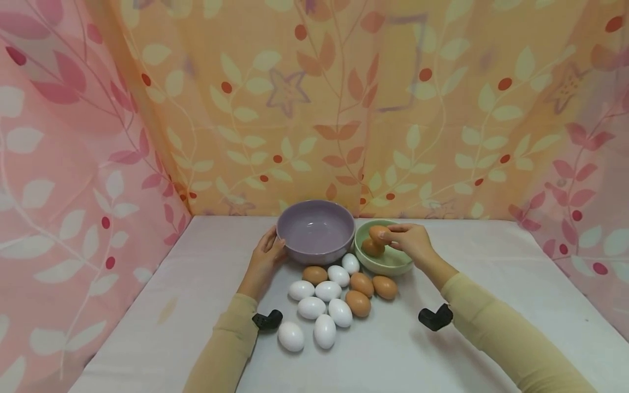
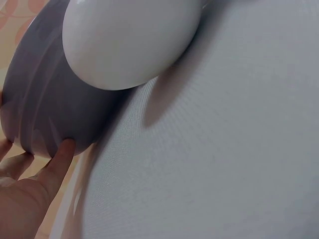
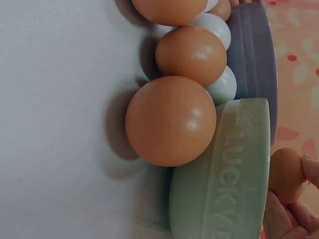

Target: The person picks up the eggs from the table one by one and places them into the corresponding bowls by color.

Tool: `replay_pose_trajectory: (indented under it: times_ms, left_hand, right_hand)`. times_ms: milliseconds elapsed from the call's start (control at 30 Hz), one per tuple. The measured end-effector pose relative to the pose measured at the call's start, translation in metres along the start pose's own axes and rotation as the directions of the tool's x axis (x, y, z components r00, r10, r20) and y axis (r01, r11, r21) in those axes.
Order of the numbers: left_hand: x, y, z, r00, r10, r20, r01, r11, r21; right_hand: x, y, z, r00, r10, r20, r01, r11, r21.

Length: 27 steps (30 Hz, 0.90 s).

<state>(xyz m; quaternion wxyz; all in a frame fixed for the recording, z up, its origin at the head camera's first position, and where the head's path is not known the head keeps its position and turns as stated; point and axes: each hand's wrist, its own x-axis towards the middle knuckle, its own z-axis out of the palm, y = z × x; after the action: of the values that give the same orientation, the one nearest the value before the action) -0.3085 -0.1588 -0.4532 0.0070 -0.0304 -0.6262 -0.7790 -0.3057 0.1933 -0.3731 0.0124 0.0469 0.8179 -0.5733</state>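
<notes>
A brown egg (image 1: 378,234) is pinched between the thumb and fingers of my right hand (image 1: 410,240), over the pale green bowl (image 1: 393,268). Another brown egg (image 1: 372,249) lies inside that bowl. In the right wrist view the held egg (image 3: 287,175) shows just past the green rim. My left hand (image 1: 262,259) rests against the left side of the purple bowl (image 1: 314,256). Seen from the left wrist, its fingertips (image 2: 65,149) touch the bowl's outer wall, fingers spread. The purple bowl holds nothing and stands beside the green one.
In front of the bowls lie several white eggs (image 1: 312,308) and several brown eggs (image 1: 358,303), grouped closely. One white egg (image 1: 291,336) sits near my left wrist. Everything stands on a white-covered table (image 1: 491,256), with patterned cloth (image 1: 314,109) behind and at both sides.
</notes>
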Motion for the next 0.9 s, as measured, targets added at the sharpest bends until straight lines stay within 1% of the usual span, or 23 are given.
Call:
replay_pose_trajectory:
  times_ms: [133, 367, 467, 733, 900]
  left_hand:
    - [-0.002, -0.001, -0.001, 1.0, -0.009, -0.002, 0.009, 1.0, 0.002]
    - [0.0, -0.002, 0.0, 1.0, -0.004, -0.008, 0.004, 1.0, -0.008]
    - [0.001, -0.002, 0.0, 1.0, -0.013, -0.014, 0.013, 1.0, -0.018]
    - [0.001, -0.001, 0.0, 1.0, 0.004, -0.007, -0.004, 1.0, -0.005]
    - [0.001, -0.002, -0.001, 1.0, 0.006, -0.003, -0.006, 1.0, -0.007]
  right_hand:
    - [0.004, 0.002, 0.001, 1.0, -0.001, -0.006, 0.001, 1.0, -0.023]
    - [0.014, 0.004, 0.0, 0.999, -0.044, -0.01, 0.043, 0.995, -0.085]
    - [0.017, 0.004, 0.0, 0.999, -0.032, -0.017, 0.03, 0.996, -0.089]
    - [0.024, 0.005, 0.003, 0.999, -0.01, -0.037, 0.007, 0.995, -0.1]
    - [0.026, 0.007, 0.006, 0.999, -0.017, -0.05, 0.009, 0.989, -0.147]
